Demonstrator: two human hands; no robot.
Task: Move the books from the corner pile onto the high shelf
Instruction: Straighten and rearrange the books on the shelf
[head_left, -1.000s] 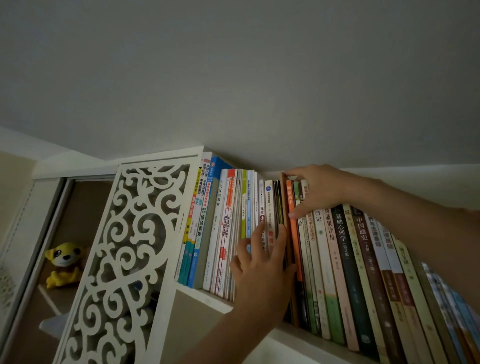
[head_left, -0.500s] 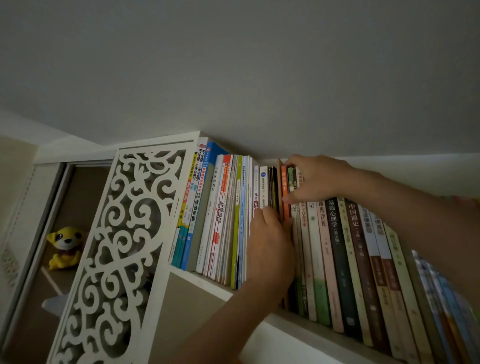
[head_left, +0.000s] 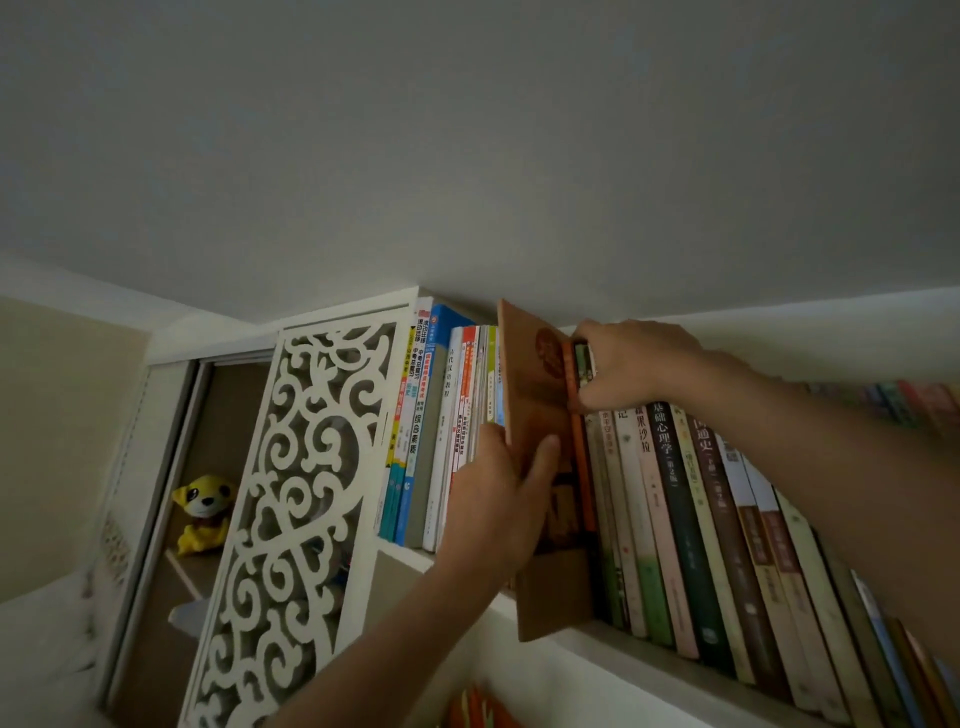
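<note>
The high white wooden shelf (head_left: 649, 656) carries a packed row of upright books (head_left: 691, 519). A thin brown cardboard-covered book (head_left: 535, 395) stands half out of the row, its long axis vertical, in a gap just left of the orange spine. The left hand (head_left: 498, 499) pinches its lower front edge, nearest for pushing it in; the right hand (head_left: 631, 364) curls over neighbouring book tops, holding the gap.

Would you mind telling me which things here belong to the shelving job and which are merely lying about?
Part of the job:
flat brown book
left hand
right hand
row of upright books
white high shelf

Lying about:
yellow plush toy
white scrollwork panel
</note>
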